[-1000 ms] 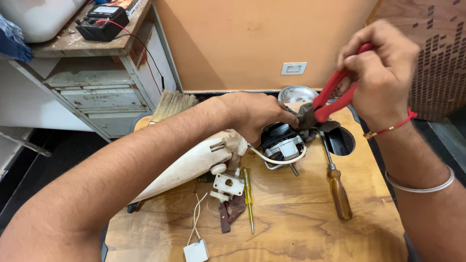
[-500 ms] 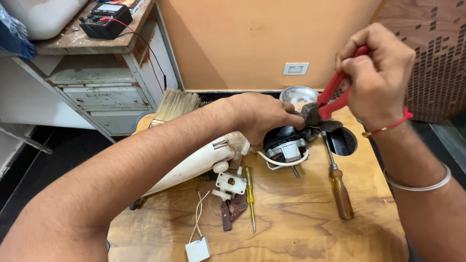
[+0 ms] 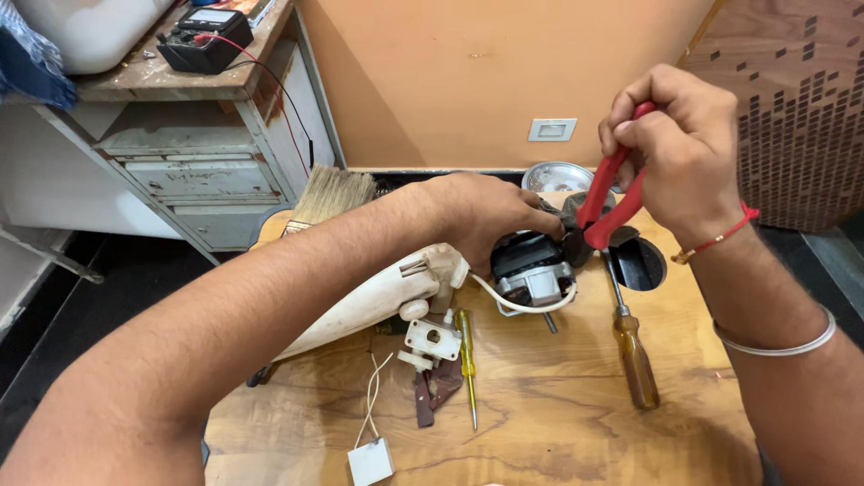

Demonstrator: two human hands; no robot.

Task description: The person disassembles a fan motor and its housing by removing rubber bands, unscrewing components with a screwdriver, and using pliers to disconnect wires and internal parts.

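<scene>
Over motor, red pliers angled nose-down

A small repair workshop, by the look of it: a wooden counter strewn with tools, an amber-handled screwdriver toward its right edge, a yellow tester screwdriver mid-counter, a paintbrush at the far left corner. Beyond, a worn metal drawer cabinet carries a black multimeter with a red lead. Opened appliance motor right in the middle.
</scene>
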